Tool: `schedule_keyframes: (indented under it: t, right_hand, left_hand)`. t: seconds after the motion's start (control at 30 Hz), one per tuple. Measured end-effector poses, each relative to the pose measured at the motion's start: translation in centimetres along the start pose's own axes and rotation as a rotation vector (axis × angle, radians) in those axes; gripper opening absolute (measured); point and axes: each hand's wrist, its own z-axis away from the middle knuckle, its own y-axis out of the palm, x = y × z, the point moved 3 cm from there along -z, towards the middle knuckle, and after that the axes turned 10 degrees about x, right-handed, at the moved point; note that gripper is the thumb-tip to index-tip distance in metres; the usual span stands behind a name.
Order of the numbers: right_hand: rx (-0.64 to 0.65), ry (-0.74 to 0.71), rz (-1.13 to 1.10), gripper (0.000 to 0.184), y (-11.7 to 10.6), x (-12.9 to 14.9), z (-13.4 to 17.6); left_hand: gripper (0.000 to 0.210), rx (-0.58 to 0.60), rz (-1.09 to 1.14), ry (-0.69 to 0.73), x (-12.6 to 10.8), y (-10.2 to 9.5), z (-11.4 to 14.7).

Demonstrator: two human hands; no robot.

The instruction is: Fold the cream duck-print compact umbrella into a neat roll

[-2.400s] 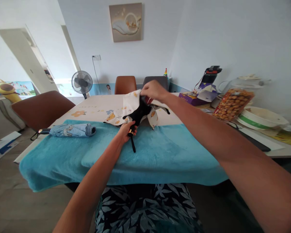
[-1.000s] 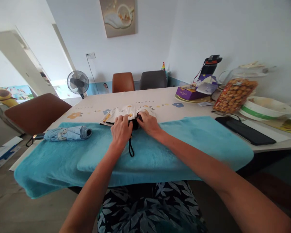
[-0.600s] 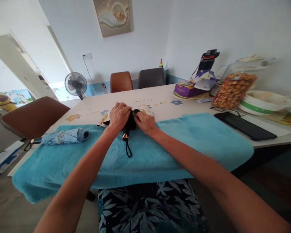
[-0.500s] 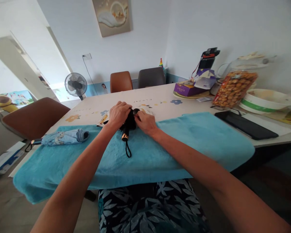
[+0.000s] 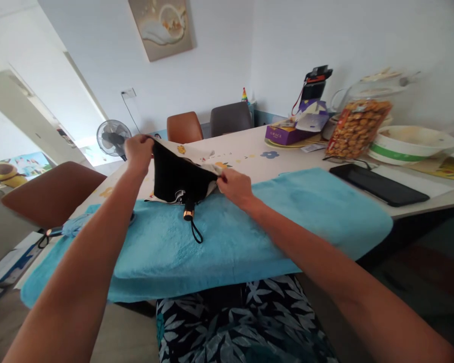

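A folding umbrella (image 5: 179, 176) with a black inner side and a pale patterned outer side lies on the blue towel (image 5: 227, 237). Its short black handle with a gold band points toward me, and a black wrist loop hangs from the end. My left hand (image 5: 139, 151) pinches the canopy's upper left edge and holds it raised. The canopy's right edge is gripped by my right hand (image 5: 234, 185), lower down near the towel. Between both hands the black cloth is stretched out. A rolled blue umbrella (image 5: 75, 225) lies at the left, partly hidden behind my left forearm.
A black phone (image 5: 378, 185) lies at the right on the table. Behind it stand a jar of nuts (image 5: 357, 128), a white bowl with a green band (image 5: 408, 146) and a purple box (image 5: 287, 133). Chairs (image 5: 184, 127) stand beyond the far edge, near a fan (image 5: 113, 137).
My hands were close together on the bunched black cloth. Now they are apart, the left one up and to the left, and the canopy is spread between them.
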Motion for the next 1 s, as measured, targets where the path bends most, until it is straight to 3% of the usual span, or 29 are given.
schedule_keyframes:
  t: [0.13,0.23,0.3,0.33,0.47,0.5,0.57,0.63,0.77,0.87,1.0]
  right_hand:
    - [-0.263,0.159,-0.271,0.015,-2.7,-1.9,-1.0]
    - [-0.376,0.148,-0.363,0.014,-3.1,-2.4,-1.2]
    - [-0.240,0.077,-0.343,0.014,-2.2,-1.8,-1.1]
    - [-0.121,0.021,-0.308,0.014,-1.6,-1.2,-1.0]
    - [0.327,-0.275,-0.125,0.010,1.0,0.9,0.1]
    - [0.372,-0.305,-0.101,0.011,1.3,1.0,0.4]
    - [0.377,-0.264,-0.086,0.016,1.6,0.8,0.4]
    - [0.296,-0.142,-0.091,0.021,1.5,0.1,0.2]
    - [0.099,0.033,-0.184,0.024,1.2,-1.6,-0.6]
    - [0.040,-0.058,-0.336,0.045,1.7,-2.1,-1.1]
    - [0.126,-0.279,-0.464,0.065,2.9,-2.1,-1.0]
  left_hand:
    - [0.022,-0.071,0.218,-0.096,0.2,-1.9,-1.6]
    - [0.023,-0.126,0.291,-0.120,0.4,-2.6,-0.7]
    - [0.025,-0.086,0.245,-0.104,0.8,-2.0,1.2]
    - [0.025,0.006,0.194,-0.089,1.1,-1.3,2.4]
    - [0.018,0.607,-0.134,0.097,3.4,2.8,8.3]
    - [0.019,0.673,-0.186,0.124,4.1,3.5,9.5]
    - [0.024,0.678,-0.263,0.105,5.5,4.0,11.0]
    - [0.029,0.598,-0.294,0.087,6.1,4.0,11.5]
    - [0.030,0.430,-0.327,0.219,4.3,3.9,11.4]
    - [0.032,0.427,-0.374,0.307,1.9,5.3,11.6]
    - [0.054,0.438,-0.477,0.327,-0.8,8.5,11.9]
